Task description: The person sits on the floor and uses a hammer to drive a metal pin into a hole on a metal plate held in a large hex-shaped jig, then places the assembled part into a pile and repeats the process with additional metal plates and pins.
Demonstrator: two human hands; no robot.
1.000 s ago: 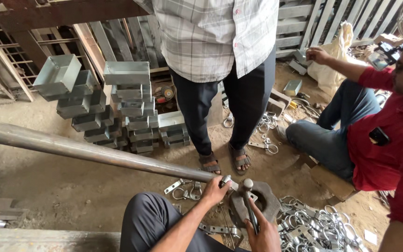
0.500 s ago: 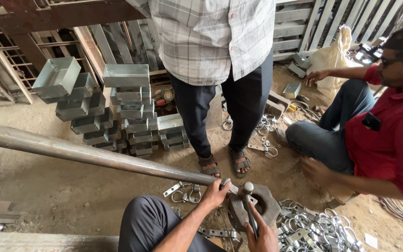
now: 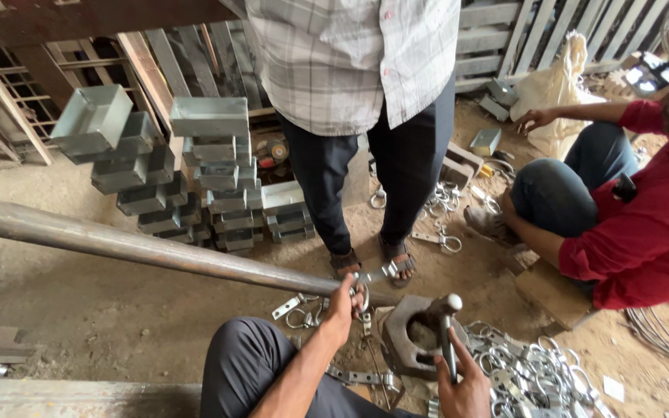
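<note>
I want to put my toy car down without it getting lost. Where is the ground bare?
Bare dirt lies under the long rusty steel pipe, between the stacked grey metal boxes and the wearer's dark-trousered knee. It is crowded on the right: the pile of shiny metal ring clamps surrounds the heavy iron block, near the right hand and left hand.

— Where can your hands pass?

— Bare dirt floor lies open to your left, under the long steel pipe.

— And ahead?

— The standing person's feet block it, with stacked metal boxes beside them.

— To the right?

— The clamp pile crowds your right hand; the seated person in red closes that side. The iron block sits between your hands.
</note>
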